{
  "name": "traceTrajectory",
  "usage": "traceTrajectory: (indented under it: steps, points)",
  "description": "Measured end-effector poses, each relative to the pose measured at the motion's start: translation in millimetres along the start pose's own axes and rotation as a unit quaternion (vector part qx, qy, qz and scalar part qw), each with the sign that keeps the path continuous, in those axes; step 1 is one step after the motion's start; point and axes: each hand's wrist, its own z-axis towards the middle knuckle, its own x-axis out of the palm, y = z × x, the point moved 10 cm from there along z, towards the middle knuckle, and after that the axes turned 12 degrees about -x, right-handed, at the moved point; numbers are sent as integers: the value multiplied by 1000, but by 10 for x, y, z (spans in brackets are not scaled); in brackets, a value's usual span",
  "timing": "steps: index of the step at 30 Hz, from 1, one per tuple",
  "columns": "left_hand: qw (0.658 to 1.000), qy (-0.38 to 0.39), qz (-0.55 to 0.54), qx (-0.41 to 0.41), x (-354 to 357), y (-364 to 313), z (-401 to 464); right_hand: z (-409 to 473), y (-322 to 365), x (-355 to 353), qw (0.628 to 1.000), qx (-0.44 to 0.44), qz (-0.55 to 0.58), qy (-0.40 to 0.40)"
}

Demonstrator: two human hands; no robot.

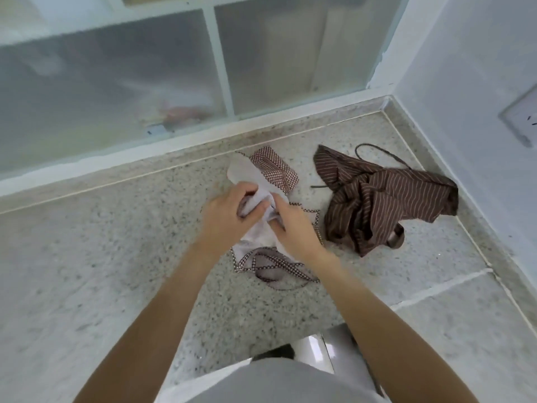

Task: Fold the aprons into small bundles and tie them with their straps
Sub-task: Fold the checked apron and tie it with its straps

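A white apron (pixel 247 173) with brown checked trim lies bunched on the speckled stone counter (pixel 101 257), partly under my hands. My left hand (pixel 229 213) grips a fold of its white cloth, fingers curled round it. My right hand (pixel 293 225) pinches the same cloth just beside the left, thumb against the fabric. The apron's checked straps (pixel 276 266) lie in loose loops on the counter near my wrists. A brown striped apron (pixel 386 199) sits crumpled to the right, apart from both hands, with its dark cord (pixel 377 149) trailing behind it.
A frosted glass window (pixel 116 82) with a white frame runs along the counter's far edge. A pale blue wall (pixel 479 82) with a socket plate (pixel 520 117) closes the right side. The counter's front edge lies near my body.
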Motion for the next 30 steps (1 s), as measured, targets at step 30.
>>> traceTrajectory:
  steps: [30]
  points:
    - [943, 227, 49, -241, -1545, 849, -2761, -1502, 1608, 349, 997, -32, 54, -33]
